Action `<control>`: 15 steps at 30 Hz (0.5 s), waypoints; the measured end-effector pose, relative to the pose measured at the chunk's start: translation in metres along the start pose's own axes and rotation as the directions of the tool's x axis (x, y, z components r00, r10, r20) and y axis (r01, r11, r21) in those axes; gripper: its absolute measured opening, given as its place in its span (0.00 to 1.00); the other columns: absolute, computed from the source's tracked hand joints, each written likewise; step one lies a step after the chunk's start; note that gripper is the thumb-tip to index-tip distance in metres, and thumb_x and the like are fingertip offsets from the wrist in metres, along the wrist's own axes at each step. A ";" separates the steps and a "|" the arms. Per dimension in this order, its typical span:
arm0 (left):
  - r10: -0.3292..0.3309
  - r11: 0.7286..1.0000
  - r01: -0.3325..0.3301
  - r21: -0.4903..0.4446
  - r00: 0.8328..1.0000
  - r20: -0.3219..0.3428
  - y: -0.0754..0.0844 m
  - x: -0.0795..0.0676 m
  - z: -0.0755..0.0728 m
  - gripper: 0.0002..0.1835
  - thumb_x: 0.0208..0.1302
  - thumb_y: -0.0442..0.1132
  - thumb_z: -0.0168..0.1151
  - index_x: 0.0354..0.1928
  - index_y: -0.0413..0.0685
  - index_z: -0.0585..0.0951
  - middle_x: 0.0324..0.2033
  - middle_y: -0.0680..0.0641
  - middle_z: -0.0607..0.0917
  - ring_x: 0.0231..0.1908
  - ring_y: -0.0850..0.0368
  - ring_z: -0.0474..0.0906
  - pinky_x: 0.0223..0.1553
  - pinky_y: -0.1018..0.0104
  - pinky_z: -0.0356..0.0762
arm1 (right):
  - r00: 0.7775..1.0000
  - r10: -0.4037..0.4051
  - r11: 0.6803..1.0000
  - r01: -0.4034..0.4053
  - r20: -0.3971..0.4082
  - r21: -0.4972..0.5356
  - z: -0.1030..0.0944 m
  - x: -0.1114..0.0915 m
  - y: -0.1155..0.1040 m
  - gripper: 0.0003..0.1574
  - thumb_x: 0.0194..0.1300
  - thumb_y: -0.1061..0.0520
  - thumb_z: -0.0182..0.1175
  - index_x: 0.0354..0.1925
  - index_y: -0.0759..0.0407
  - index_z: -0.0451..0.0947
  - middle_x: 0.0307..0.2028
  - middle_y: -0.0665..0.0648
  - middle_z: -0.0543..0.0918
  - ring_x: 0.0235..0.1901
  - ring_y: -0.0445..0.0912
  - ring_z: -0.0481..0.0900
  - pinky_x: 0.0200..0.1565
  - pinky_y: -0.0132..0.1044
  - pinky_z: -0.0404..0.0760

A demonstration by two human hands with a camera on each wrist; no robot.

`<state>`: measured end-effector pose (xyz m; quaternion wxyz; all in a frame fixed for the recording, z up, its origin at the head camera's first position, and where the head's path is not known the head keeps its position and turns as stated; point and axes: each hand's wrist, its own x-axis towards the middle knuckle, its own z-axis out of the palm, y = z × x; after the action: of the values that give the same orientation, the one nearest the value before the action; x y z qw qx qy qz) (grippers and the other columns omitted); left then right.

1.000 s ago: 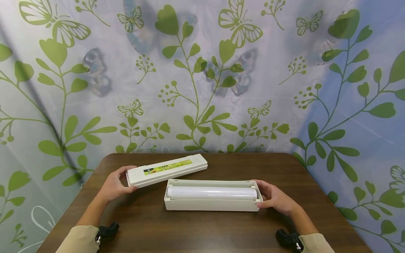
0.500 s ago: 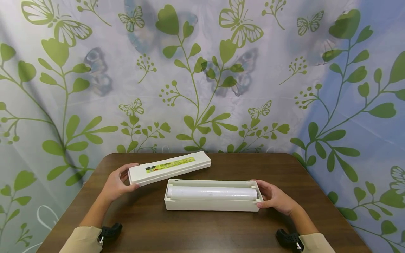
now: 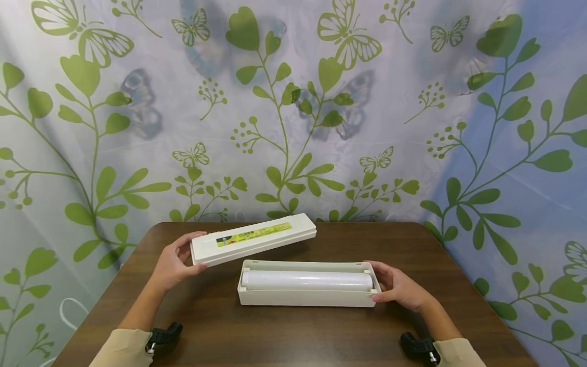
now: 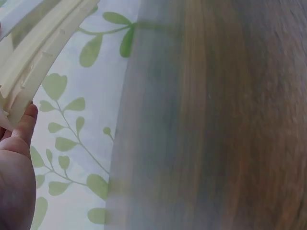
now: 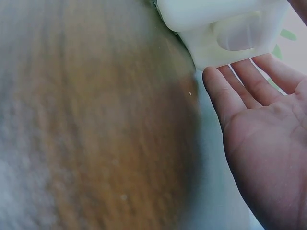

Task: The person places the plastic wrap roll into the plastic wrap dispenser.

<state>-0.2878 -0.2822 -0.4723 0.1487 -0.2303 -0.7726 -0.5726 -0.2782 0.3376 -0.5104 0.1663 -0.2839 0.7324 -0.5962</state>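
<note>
My left hand (image 3: pixel 175 262) grips the left end of a long white lid (image 3: pixel 257 237) with a yellow-green label on top. The lid is held above the table, slanting with its right end farther back, and its ribbed underside shows in the left wrist view. In front of it sits an uncovered white box (image 3: pixel 307 298) with a roll of clear-looking film (image 3: pixel 307 280) lying lengthwise inside. My right hand (image 3: pixel 398 286) holds the box's right end, thumb at the near corner and fingers behind. In the right wrist view that hand (image 5: pixel 268 129) is at the end of the box (image 5: pixel 216 52).
The box stands on a dark brown wooden table (image 3: pixel 293 336). Behind the table's far edge hangs a pale curtain (image 3: pixel 293 127) printed with green leaves and butterflies. Black wrist mounts (image 3: pixel 166 334) sit by both sleeves.
My left hand has raised the lid off the table and carried it to the right and back, toward the box. The right hand and the box have stayed in place.
</note>
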 end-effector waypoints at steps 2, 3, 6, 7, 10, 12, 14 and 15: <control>0.025 0.999 -0.025 -0.024 1.000 0.005 0.002 0.001 0.003 0.40 0.45 0.20 0.78 0.64 0.32 0.74 0.62 0.35 0.78 0.54 0.69 0.78 0.53 0.81 0.78 | 1.000 -0.004 1.000 0.004 0.004 0.005 0.000 0.000 -0.001 0.54 0.59 0.69 0.70 0.76 0.72 0.51 0.71 0.74 0.64 0.61 0.38 0.76 0.56 0.37 0.84; 0.037 0.999 -0.036 -0.038 0.999 0.009 0.003 0.002 0.004 0.40 0.45 0.19 0.77 0.64 0.31 0.74 0.62 0.35 0.78 0.54 0.68 0.78 0.53 0.80 0.78 | 1.000 -0.007 1.000 0.007 0.006 0.008 0.000 0.000 -0.001 0.54 0.59 0.69 0.70 0.76 0.72 0.51 0.71 0.74 0.64 0.62 0.38 0.76 0.56 0.37 0.84; 0.066 0.996 -0.065 -0.065 0.998 0.015 0.005 0.002 0.007 0.40 0.44 0.17 0.76 0.64 0.29 0.73 0.61 0.36 0.78 0.54 0.68 0.78 0.53 0.80 0.79 | 1.000 -0.013 1.000 0.013 0.011 0.011 0.000 -0.001 -0.001 0.55 0.59 0.69 0.70 0.76 0.73 0.51 0.71 0.77 0.62 0.62 0.37 0.75 0.58 0.36 0.83; 0.074 0.995 -0.072 -0.069 0.997 0.015 0.006 0.002 0.008 0.40 0.44 0.17 0.75 0.64 0.28 0.73 0.61 0.36 0.78 0.55 0.67 0.78 0.53 0.80 0.79 | 1.000 -0.013 1.000 0.013 0.011 0.012 0.001 -0.001 -0.002 0.55 0.59 0.68 0.70 0.76 0.73 0.50 0.71 0.78 0.61 0.63 0.37 0.75 0.58 0.35 0.82; 0.078 0.994 -0.076 -0.079 0.997 0.013 0.008 0.002 0.010 0.40 0.44 0.17 0.75 0.64 0.29 0.73 0.61 0.40 0.79 0.55 0.67 0.78 0.53 0.80 0.79 | 1.000 -0.005 1.000 0.005 0.007 0.005 0.001 -0.001 -0.003 0.56 0.59 0.67 0.71 0.76 0.72 0.51 0.72 0.79 0.60 0.63 0.36 0.75 0.59 0.33 0.81; 0.080 0.993 -0.078 -0.085 0.997 0.012 0.010 0.002 0.012 0.40 0.44 0.16 0.75 0.64 0.30 0.73 0.61 0.43 0.80 0.55 0.67 0.78 0.53 0.79 0.79 | 1.000 -0.004 1.000 0.004 0.010 0.000 0.001 -0.001 -0.004 0.57 0.59 0.66 0.71 0.76 0.72 0.50 0.72 0.80 0.60 0.64 0.35 0.74 0.60 0.31 0.80; 0.076 0.993 -0.075 -0.095 0.997 0.015 0.012 0.003 0.013 0.40 0.44 0.16 0.75 0.64 0.30 0.74 0.61 0.46 0.80 0.54 0.67 0.78 0.53 0.79 0.79 | 1.000 -0.003 1.000 0.003 0.015 -0.003 0.000 -0.002 -0.005 0.57 0.59 0.66 0.71 0.76 0.72 0.50 0.72 0.80 0.60 0.64 0.35 0.74 0.60 0.31 0.80; 0.076 0.992 -0.074 -0.099 0.997 0.019 0.013 0.003 0.014 0.40 0.44 0.16 0.75 0.64 0.31 0.74 0.61 0.47 0.79 0.54 0.67 0.79 0.52 0.79 0.80 | 1.000 -0.001 1.000 0.001 0.017 -0.002 0.000 -0.002 -0.006 0.57 0.59 0.66 0.71 0.76 0.72 0.50 0.72 0.80 0.60 0.64 0.34 0.74 0.60 0.31 0.79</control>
<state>-0.2828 -0.2654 -0.4642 0.1499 -0.2727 -0.7359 -0.6014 -0.2753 0.3377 -0.5047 0.1717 -0.2895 0.7315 -0.5930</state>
